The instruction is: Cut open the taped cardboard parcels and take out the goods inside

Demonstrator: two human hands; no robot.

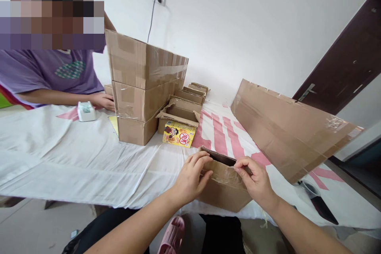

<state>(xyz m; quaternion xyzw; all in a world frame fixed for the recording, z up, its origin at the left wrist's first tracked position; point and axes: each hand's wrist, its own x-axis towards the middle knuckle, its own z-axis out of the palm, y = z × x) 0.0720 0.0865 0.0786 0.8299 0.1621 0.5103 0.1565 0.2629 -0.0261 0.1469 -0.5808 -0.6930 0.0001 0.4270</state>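
Note:
In front of me, at the table's near edge, is a small brown cardboard box with its top open and a dark inside. Clear tape shows on its near side. My left hand holds the left part of the rim, fingertips over the edge and thumb outside. At the right end of the same edge, my right hand pinches the cardboard between thumb and fingers. Just beyond stands a yellow printed carton, leaning against another open cardboard box.
Left of centre rises a stack of taped cardboard boxes. A person in a purple shirt sits behind it, one hand near a white tape dispenser. A large cardboard sheet stands at right. A dark phone-like object lies nearby.

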